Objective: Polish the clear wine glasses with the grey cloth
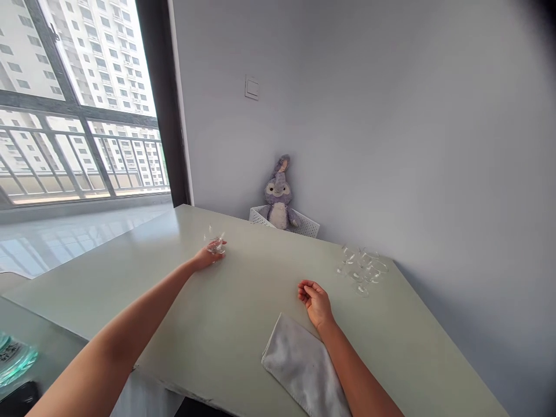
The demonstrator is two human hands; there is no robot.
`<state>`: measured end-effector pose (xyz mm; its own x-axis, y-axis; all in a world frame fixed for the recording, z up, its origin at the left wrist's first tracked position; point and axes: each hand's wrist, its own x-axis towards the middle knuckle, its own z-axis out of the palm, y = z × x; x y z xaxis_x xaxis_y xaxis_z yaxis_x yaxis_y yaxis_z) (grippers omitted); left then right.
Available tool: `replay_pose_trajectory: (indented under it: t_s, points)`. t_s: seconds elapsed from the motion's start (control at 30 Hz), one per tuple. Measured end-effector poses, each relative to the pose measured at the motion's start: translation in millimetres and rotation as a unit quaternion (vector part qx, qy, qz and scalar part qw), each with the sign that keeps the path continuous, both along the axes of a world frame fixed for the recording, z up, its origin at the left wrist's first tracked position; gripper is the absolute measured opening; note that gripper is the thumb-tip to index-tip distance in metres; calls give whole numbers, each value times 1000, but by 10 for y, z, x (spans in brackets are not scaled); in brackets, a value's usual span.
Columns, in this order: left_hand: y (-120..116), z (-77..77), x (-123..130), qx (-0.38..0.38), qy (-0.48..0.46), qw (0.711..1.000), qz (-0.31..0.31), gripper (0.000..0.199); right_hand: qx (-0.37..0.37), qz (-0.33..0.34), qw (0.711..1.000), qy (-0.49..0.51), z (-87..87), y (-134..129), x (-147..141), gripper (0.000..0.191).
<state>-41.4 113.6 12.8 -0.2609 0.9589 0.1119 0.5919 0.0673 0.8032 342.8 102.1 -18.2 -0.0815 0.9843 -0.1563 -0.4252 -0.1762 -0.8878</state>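
My left hand rests on the pale green table and is shut on a clear stemmed glass, which appears tilted and is hard to make out against the tabletop. My right hand lies palm up with loosely curled fingers, holding nothing. Just below it, a folded grey-white cloth lies under my right forearm. Several clear stemmed glasses stand grouped to the right of my right hand, near the wall.
A plush bunny sits in a white perforated basket at the far table edge. A wall with a switch runs along the right side. A large window is on the left, and a glassy object sits at lower left.
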Motion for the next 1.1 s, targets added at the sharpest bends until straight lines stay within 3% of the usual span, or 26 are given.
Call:
replay_pose_trajectory:
  t_s: [0.17, 0.37, 0.53, 0.63, 0.7, 0.8, 0.9, 1.1]
  points:
    - [5, 82, -412, -24, -63, 998, 18, 54, 21, 1, 1000, -13, -21, 20, -9, 16]
    - [-108, 189, -488, -31, -98, 993, 60, 62, 18, -32, 999, -32, 5, 37, -17, 20]
    - [-272, 293, -370, 10, -81, 984, 159, 51, 7, -161, 985, -58, -47, 266, 188, 23]
    - [-369, 328, -322, 18, -87, 980, 176, 47, -6, -252, 964, -79, -71, 500, 392, 35]
    - [-437, 336, -321, 18, -93, 979, 178, 46, -16, -279, 956, -95, -62, 666, 512, 45]
    - [-532, 350, -393, 8, -193, 961, 197, 36, -31, -273, 954, -117, -22, 883, 636, 59]
    - [-596, 372, -543, 26, -328, 914, 236, 19, -41, -243, 960, -135, 16, 1018, 689, 63]
    - [-638, 308, -741, 106, -342, 869, 342, 17, -34, -167, 971, -170, 19, 985, 575, 49]
